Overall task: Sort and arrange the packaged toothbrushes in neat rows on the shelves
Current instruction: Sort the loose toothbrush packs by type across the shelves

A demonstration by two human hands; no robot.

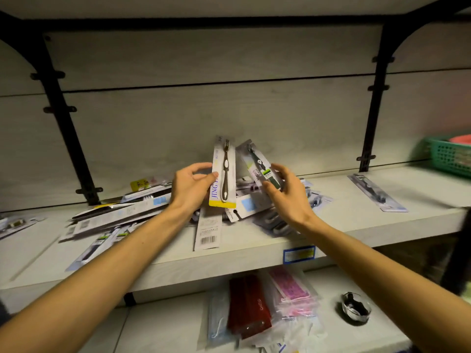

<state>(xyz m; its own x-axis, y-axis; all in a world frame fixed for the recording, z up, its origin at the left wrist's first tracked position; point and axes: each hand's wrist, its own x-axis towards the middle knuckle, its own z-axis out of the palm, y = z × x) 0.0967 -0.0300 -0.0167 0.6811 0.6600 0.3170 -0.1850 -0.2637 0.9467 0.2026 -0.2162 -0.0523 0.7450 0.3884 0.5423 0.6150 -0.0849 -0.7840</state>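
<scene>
My left hand [191, 186] holds a yellow-edged toothbrush pack [224, 174] upright above the white shelf [254, 240], thumb on its left edge. My right hand [285, 189] pinches a second pack with a dark green brush [256, 164], tilted to the left. Under both hands lies a loose pile of packaged toothbrushes [122, 215], spreading to the left. A white pack with a barcode [207, 230] lies at the front of the pile. One single pack [377, 192] lies alone on the right of the shelf.
A green mesh basket [448, 159] stands at the far right of the shelf. Black brackets [372, 103] rise along the back wall. On the lower shelf lie a red packet [248, 307], pink packets [293, 289] and a small glass dish [355, 307].
</scene>
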